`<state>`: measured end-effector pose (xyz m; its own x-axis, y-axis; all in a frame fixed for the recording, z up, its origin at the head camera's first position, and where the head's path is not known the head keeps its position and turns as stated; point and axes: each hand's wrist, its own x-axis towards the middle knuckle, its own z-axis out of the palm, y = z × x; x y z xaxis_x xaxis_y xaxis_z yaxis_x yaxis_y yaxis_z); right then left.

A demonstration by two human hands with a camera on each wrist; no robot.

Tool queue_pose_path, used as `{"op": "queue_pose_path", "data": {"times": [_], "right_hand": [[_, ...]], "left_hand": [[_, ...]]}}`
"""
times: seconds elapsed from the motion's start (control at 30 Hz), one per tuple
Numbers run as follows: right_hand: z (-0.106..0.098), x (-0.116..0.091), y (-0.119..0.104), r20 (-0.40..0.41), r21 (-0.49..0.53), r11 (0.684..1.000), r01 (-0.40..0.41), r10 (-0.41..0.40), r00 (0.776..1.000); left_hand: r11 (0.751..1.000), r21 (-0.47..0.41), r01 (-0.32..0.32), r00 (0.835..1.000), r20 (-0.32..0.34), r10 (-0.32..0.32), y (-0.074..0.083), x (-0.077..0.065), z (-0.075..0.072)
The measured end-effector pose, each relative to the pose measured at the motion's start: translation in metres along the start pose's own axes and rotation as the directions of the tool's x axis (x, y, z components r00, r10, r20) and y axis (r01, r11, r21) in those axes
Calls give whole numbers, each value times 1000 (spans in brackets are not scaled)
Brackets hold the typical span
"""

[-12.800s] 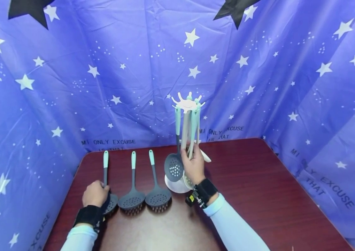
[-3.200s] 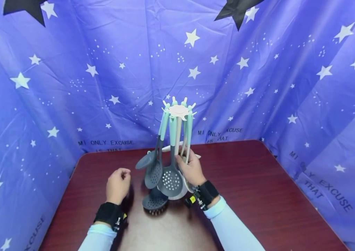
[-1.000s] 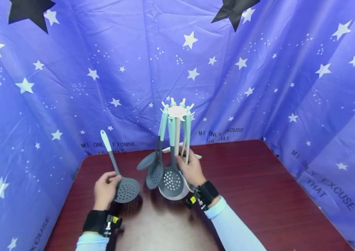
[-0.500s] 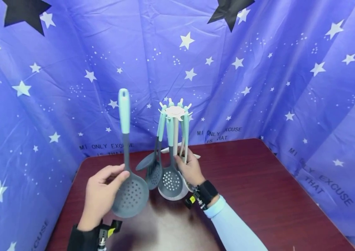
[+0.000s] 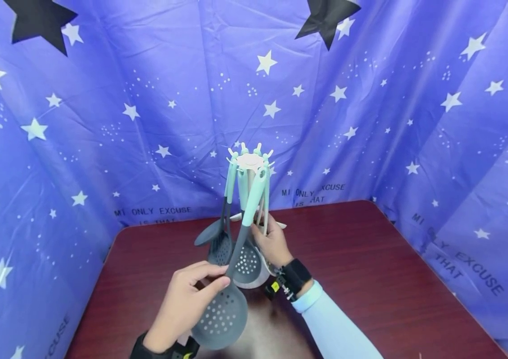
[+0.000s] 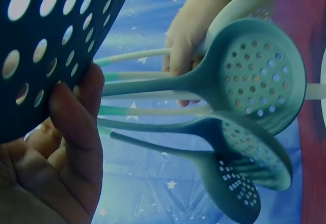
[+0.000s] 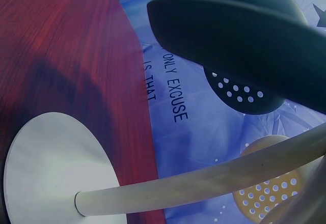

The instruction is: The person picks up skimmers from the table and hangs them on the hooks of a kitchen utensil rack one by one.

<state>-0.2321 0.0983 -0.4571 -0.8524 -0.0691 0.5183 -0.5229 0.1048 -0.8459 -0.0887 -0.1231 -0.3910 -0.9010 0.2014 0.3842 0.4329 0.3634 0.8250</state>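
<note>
My left hand (image 5: 186, 299) pinches a grey skimmer (image 5: 220, 324) at its neck, between thumb and fingers. Its pale-green handle tilts up to the right, and the holed end is in front of the white hooks of a utensil stand (image 5: 250, 160). Whether handle and hook touch, I cannot tell. On the far side, my right hand (image 5: 273, 244) grips the stand around its pole (image 7: 204, 183), among pale hanging utensil shafts. Several skimmers hang from the hooks, one holed grey skimmer (image 6: 260, 76) facing the left wrist camera. The held skimmer's head fills that view's upper left corner.
The white round base (image 7: 56, 168) of the stand sits on a dark red wooden table (image 5: 348, 279). A blue curtain with stars (image 5: 168, 124) hangs behind the table and at both sides.
Three grey skimmers lay on the table at first; others now hang on the stand. The left hand has lifted one and brought it rightward to the hooks. The right hand keeps its grip.
</note>
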Motion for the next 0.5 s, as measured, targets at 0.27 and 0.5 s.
{"op": "queue_pose_path", "data": {"times": [0.27,0.5], "right_hand": [[0,-1,-12,20,13,999,-32,32,999],[-6,-3,-37,13,-2,1000,-17,18,1000]], "left_hand": [[998,-3,66,998,-22,-66,-1,3,4],[996,-3,90,995,-35,-90,-12,15,15]]}}
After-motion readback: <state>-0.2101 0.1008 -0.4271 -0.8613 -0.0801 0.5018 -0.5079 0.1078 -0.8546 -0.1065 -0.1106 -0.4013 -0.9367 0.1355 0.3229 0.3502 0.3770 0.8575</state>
